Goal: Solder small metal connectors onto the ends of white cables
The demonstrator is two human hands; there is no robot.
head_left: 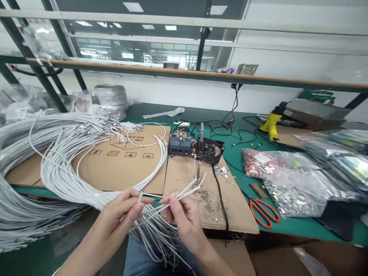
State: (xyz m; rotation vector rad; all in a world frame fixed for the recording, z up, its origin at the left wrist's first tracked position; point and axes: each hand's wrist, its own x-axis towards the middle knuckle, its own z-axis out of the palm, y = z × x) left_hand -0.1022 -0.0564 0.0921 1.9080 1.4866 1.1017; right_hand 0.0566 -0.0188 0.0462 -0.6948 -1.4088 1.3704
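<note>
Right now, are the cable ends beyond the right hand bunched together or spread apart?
Spread apart: past the right hand, the pale cable ends visibly diverge.

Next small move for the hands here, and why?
Probably bring the left hand's cable end across into the right hand's pinch. The left hand grips that end by itself, close to the right fingertips, while the right hand already holds cables with their ends pointing toward the iron.
</note>
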